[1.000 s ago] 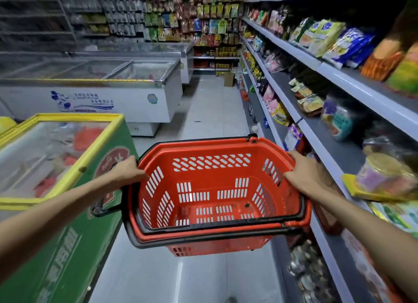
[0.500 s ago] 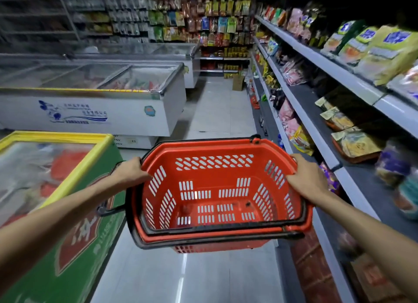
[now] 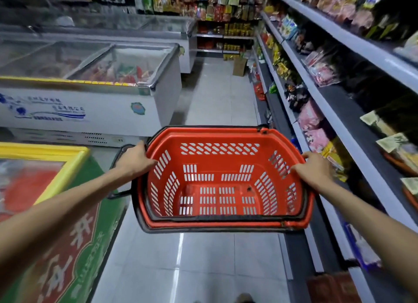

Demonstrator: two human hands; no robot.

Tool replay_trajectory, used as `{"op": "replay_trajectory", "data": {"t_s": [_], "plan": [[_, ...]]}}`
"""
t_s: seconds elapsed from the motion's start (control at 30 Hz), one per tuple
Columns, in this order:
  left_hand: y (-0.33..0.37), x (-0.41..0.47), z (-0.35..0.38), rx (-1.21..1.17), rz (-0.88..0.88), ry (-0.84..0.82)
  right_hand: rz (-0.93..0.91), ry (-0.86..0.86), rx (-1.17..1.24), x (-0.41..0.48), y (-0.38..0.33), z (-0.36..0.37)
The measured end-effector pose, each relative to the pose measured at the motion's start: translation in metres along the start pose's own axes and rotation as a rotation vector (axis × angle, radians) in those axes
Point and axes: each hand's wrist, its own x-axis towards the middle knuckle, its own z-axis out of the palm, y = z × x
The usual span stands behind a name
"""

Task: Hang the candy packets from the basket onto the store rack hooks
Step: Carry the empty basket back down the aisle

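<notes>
Lower left: a green freezer (image 3: pixel 74 223). Frame centre: your left hand (image 3: pixel 135 160) grips the left rim of the red basket (image 3: pixel 219 160), and your right hand (image 3: pixel 314 170) grips its right rim, near the stocked shelves (image 3: pixel 334 119) at right.

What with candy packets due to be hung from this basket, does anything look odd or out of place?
Yes: the red basket holds no candy packets, and its slotted bottom shows bare. The left hand and right hand grip its side rims. Nothing looks spilled or damaged.
</notes>
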Motion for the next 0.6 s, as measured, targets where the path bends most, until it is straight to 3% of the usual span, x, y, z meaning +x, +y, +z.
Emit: {"op": "replay_trajectory", "data": {"t_s": [0.23,0.6], "plan": [[0.044,0.159,0.017,0.041,0.046,-0.039,0.002,-0.003,-0.049,0.141,-0.014,0.04],[0.152,0.392,0.047,0.129,-0.032,-0.153,0.027,-0.096,-0.083,0.387,-0.045,0.07]]}}
